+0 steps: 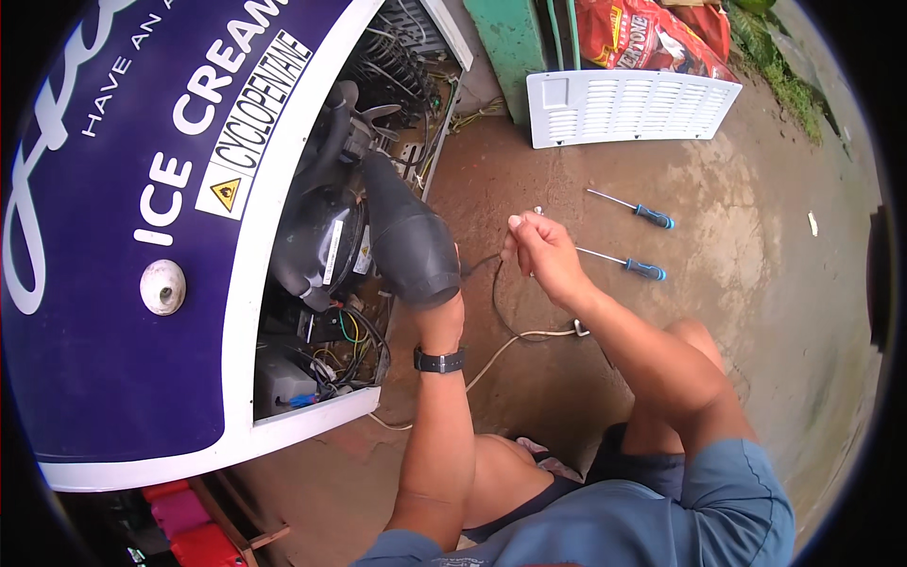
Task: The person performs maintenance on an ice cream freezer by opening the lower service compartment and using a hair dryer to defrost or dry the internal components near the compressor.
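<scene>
My left hand (442, 321), below a dark wrist watch, is wrapped round a black handheld air blower (411, 236). The blower's tapered nozzle points into the open side compartment of a purple and white ice cream freezer (123, 369). Just past the nozzle are fan blades (380, 123), and beside the blower sits a rounded black compressor (316, 236). Over the floor to the right, my right hand (548, 253) is closed with its fingers pinched together. Whatever it may hold is too small to make out. A dark cord (499, 298) hangs near it.
Two blue-handled screwdrivers (654, 216) lie on the concrete floor to the right. A white louvred panel (633, 107) leans by a green post (510, 57) and a red sack (642, 38). Loose wires (350, 350) fill the compartment's near end. A pale cable (501, 352) crosses the floor.
</scene>
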Demonstrator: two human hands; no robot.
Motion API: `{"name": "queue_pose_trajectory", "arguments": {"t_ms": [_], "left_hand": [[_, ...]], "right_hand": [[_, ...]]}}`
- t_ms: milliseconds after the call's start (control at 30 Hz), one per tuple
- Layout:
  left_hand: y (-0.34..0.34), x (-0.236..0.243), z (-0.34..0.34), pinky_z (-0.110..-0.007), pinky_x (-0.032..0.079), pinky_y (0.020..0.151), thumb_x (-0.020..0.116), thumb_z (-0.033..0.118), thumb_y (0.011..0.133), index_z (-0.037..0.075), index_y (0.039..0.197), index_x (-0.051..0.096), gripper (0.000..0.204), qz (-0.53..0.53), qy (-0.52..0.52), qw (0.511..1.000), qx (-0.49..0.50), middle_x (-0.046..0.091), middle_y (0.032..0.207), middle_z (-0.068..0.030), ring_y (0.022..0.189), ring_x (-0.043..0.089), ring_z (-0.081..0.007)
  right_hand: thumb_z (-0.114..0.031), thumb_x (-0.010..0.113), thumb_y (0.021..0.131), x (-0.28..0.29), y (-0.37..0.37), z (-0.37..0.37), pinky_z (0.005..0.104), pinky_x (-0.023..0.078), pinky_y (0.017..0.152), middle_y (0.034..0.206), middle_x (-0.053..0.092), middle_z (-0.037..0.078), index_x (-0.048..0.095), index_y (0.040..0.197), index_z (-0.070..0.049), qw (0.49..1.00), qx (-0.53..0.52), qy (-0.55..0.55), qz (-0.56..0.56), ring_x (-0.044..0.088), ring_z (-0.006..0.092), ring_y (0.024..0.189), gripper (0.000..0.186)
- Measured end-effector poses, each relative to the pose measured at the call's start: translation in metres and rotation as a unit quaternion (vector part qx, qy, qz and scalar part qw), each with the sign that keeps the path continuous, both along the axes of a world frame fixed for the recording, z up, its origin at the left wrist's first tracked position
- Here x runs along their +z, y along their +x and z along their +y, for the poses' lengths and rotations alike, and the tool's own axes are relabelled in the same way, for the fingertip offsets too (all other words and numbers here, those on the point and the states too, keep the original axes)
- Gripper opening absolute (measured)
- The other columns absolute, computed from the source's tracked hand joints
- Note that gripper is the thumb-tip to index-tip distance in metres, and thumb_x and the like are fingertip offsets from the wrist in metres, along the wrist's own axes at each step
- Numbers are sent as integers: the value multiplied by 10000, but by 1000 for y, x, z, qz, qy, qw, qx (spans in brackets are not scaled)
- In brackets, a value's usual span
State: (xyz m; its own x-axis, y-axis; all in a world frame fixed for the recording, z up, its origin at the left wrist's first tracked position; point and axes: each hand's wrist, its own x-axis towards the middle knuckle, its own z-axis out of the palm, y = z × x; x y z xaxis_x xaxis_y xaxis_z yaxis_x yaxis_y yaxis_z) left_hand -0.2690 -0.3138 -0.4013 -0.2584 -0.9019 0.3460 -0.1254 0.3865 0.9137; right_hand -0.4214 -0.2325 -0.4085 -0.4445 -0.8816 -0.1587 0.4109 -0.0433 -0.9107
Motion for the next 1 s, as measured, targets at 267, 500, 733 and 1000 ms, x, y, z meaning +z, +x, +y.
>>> {"name": "queue_pose_trajectory", "arguments": {"t_ms": [267,500,733,1000], "left_hand": [[8,1,4,-325,479,993,714,13,916,39,1340,541,458,-62,-28,998,2,618,1241,-57,1118,597,-167],[-12,-14,14,-414,512,925,826,181,771,47,1336,491,670,-50,4,999,3,659,1201,-131,1098,648,-292],[-23,-2,23,-365,541,819,778,133,805,13,1103,680,336,-86,-12,995,52,737,1033,-110,963,703,-228],[-39,22,29,-416,501,947,830,206,769,21,1298,519,641,-27,-50,997,44,653,1217,-160,1112,644,-306]], "right_hand": [[-270,556,1032,-21,5,11,270,479,620,795,634,3,617,910,-39,993,106,12,52,560,84,667,267],[-87,629,909,-19,1,15,349,524,859,1233,609,134,509,1362,-21,946,130,-93,284,628,239,1019,473],[-68,637,882,-22,10,9,440,447,1018,1345,547,195,474,1392,-29,911,134,-124,370,517,380,1224,537],[-36,604,895,-26,11,-8,444,460,1007,1268,610,203,619,1210,-48,889,56,-161,425,552,423,1191,316]]}}
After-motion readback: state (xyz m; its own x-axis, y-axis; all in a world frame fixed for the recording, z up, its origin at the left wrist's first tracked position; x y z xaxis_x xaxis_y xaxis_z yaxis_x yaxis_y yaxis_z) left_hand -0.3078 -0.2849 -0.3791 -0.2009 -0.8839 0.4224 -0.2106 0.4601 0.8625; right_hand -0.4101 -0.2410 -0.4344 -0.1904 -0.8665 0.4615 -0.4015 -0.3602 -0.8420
